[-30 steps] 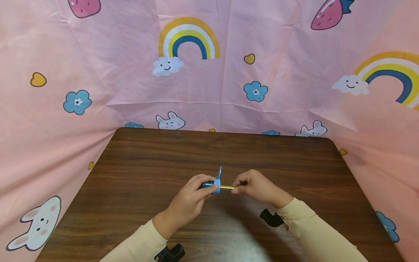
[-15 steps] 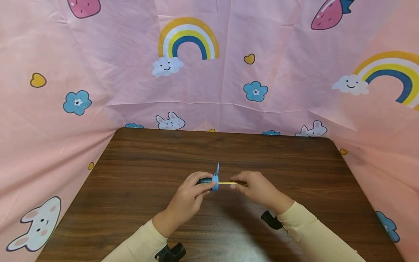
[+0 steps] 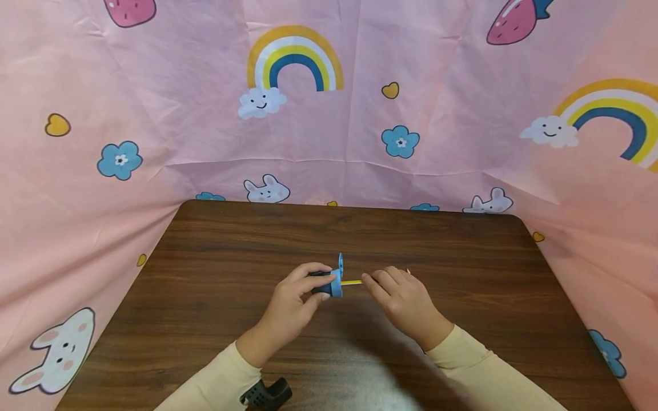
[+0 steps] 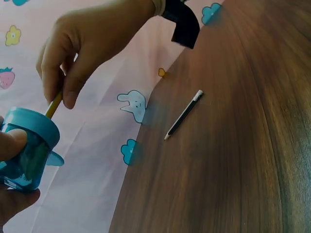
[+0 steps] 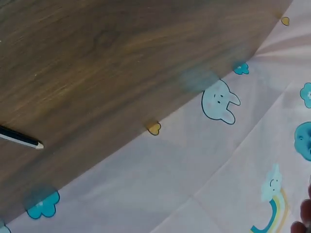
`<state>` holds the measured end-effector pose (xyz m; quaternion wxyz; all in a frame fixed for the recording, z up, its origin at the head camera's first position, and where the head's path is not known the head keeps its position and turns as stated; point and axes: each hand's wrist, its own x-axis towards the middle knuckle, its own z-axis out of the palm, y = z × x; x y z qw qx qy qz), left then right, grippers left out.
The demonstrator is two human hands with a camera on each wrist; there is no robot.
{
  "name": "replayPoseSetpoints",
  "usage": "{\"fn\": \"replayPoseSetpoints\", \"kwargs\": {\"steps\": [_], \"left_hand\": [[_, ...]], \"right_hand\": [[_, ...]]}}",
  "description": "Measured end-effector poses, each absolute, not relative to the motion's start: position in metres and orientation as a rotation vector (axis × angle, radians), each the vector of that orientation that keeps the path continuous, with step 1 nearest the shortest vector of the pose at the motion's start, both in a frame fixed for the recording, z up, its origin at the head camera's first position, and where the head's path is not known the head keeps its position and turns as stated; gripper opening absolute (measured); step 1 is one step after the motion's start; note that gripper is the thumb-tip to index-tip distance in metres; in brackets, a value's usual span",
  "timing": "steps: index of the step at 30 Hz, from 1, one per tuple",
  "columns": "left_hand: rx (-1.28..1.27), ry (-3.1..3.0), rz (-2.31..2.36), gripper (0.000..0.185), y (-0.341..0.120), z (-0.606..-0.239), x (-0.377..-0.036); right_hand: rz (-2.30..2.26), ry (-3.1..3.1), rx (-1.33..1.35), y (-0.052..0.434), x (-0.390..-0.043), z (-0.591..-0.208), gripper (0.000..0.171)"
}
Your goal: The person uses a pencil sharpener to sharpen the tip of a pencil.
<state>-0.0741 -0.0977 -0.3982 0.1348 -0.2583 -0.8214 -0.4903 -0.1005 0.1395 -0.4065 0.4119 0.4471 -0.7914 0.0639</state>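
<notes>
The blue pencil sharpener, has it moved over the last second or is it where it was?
Yes. The blue pencil sharpener, held in the left hand, has drifted slightly up the head view, toward the far edge of the wooden table.

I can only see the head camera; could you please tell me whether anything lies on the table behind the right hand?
Observer: Yes. The left wrist view shows a slim dark pencil with a white end lying on the brown wooden table, apart from both hands.
Operator: Thank you. How does the right hand grip?
Observer: It pinches the yellow pencil just above the lid of the round blue plastic sharpener, which the pencil enters.
Operator: And the left hand?
Observer: Its thumb presses the sharpener's side just under the lid.
</notes>
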Motion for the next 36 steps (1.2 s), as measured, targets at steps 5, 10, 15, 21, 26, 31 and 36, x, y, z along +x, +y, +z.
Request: {"fn": "replayPoseSetpoints", "kwargs": {"steps": [5,10,15,21,26,31,36], "left_hand": [[-0.822,-2.383,-1.33,0.035,-0.097,-0.397,-0.074],[-0.969,-2.318,-1.165,0.035,-0.102,-0.399,-0.075],[-1.071,-2.223,-1.076,0.032,-0.104,-0.4,-0.076],[-1.098,-2.201,-1.075,0.032,-0.103,-0.404,-0.077],[-1.006,-2.243,-1.137,0.031,-0.102,-0.406,-0.078],[-0.863,-2.303,-1.255,0.034,-0.103,-0.403,-0.079],[-0.778,-2.327,-1.342,0.033,-0.105,-0.398,-0.079]], "right_hand": [[0.403,-2.104,1.117,0.136,-0.098,-0.407,0.007],[0.905,-2.487,1.104,0.136,-0.095,-0.394,0.005],[1.337,-2.804,1.002,0.14,-0.1,-0.385,0.008],[1.371,-2.955,0.978,0.142,-0.106,-0.381,0.013],[0.99,-2.906,0.958,0.136,-0.102,-0.38,0.019],[0.65,-2.671,0.89,0.136,-0.095,-0.385,0.047],[0.44,-2.271,1.028,0.14,-0.098,-0.398,0.037]]}}
